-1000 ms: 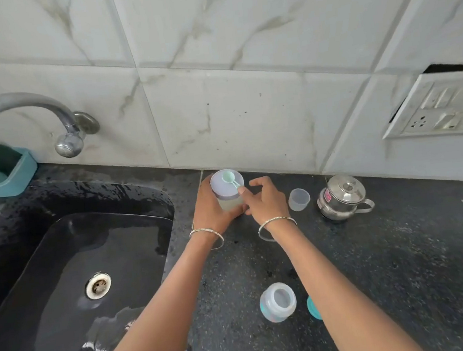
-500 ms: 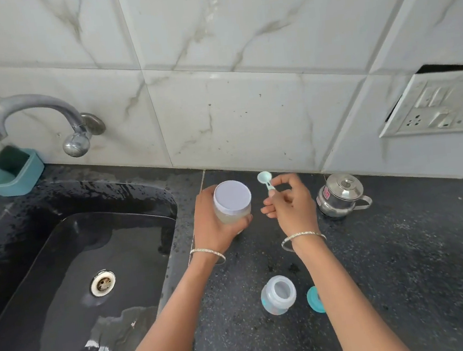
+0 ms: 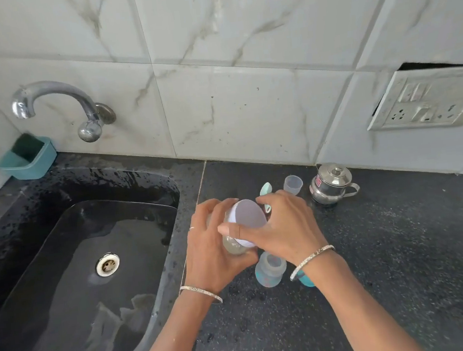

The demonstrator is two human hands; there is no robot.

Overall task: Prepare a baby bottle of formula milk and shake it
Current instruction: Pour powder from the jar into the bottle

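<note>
The left hand [image 3: 215, 246] curls round the body of the clear round jar of pale powder [image 3: 234, 245], held tilted above the black speckled counter [image 3: 405, 242]. The right hand [image 3: 285, 227] clasps its white lid [image 3: 249, 219], fingers bent over the rim. One open clear baby bottle [image 3: 270, 270] stands just below the hands. Behind them are one mint scoop [image 3: 265, 189], one small clear cup [image 3: 292, 184] and one lidded steel pot [image 3: 331, 184]

Counter [image 3: 405, 242] free right; bottle [image 3: 270, 270], pot [image 3: 330, 185] near
</note>
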